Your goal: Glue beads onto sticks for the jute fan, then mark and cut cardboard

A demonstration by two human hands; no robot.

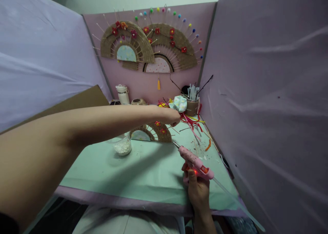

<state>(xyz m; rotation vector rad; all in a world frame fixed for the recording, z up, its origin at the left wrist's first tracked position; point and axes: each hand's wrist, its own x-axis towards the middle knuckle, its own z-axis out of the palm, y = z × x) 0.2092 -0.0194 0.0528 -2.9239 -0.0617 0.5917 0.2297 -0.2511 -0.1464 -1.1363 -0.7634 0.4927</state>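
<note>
Pink gun [195, 160], gripped by right fingers [192, 176] near the worktop's [151, 172] right edge, may drip if squeezed early; left fingers' [175, 119] state unclear.

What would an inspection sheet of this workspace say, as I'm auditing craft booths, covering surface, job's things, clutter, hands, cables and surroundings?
Surface: green-covered tabletop, small scraps on its right side.
Job's things: pink glue gun, red light showing; small fan with red flowers; clear cup of white bits.
Clutter: tangled red strips; orange piece.
Hands: right hand grips the glue gun; left hand near patterned fabric, hold unclear.
Cables: nothing seen for certain; translucent rod behind the glue gun.
Surroundings: pink back panel with larger fans; sheeted sides.
</note>
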